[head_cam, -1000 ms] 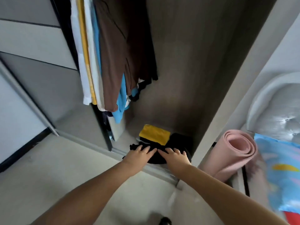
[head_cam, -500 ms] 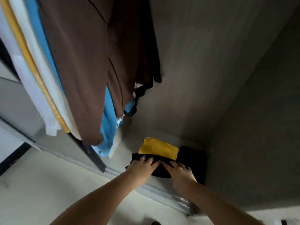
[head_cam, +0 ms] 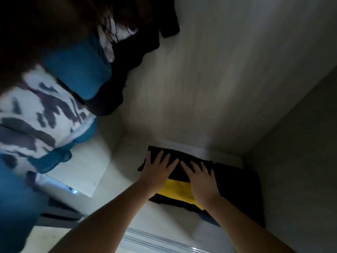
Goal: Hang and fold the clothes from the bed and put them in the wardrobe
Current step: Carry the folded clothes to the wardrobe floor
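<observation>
Hanging clothes (head_cam: 60, 99) fill the frame's left. Lower centre, the left hand (head_cam: 156, 170) and right hand (head_cam: 200, 178) lie flat, fingers spread, pressing a folded black garment (head_cam: 175, 157) onto the yellow one (head_cam: 175, 190) on the wardrobe floor (head_cam: 124, 172).

Wardrobe floor (head_cam: 116, 172): folded clothes stack (head_cam: 237, 189).
</observation>
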{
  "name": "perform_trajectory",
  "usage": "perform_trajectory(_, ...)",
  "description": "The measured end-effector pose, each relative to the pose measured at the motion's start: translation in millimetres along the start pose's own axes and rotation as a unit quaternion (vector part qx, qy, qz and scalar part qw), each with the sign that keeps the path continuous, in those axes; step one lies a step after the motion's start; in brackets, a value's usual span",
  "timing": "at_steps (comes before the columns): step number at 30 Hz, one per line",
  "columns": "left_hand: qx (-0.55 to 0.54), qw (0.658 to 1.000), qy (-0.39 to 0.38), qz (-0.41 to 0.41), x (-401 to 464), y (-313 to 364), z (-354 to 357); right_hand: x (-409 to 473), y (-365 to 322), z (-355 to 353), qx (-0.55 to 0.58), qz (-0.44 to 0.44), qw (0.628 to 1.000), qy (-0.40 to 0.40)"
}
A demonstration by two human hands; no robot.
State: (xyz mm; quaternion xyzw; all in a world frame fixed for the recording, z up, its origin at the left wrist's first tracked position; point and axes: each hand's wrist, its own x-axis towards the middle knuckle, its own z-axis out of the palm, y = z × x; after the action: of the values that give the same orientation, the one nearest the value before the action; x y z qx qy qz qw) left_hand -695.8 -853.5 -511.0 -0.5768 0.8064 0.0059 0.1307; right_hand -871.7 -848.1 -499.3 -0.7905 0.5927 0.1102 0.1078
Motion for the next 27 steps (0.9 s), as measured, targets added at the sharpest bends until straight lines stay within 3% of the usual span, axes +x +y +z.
perform_trajectory(3,0.005,1.000,0.011,-0.006,26,-2,54,32,3,51,-0.007,-0.001,1.000,0.007)
perform_trajectory(7,0.008,0.992,-0.124,-0.017,44,3,119,50,15,131,0.006,-0.028,0.992,-0.121)
perform_trajectory(10,-0.029,0.983,-0.178,-0.035,42,7,156,58,23,170,0.033,-0.033,0.987,-0.156)
perform_trajectory(17,-0.057,0.966,-0.253,-0.026,39,12,131,56,26,151,0.025,-0.051,0.987,-0.152)
perform_trajectory(21,-0.080,0.976,-0.203,-0.007,23,24,65,24,21,99,0.077,-0.029,0.993,-0.089)
perform_trajectory(27,-0.143,0.989,0.002,-0.049,-4,28,-75,-15,13,-35,0.160,0.001,0.987,0.000)
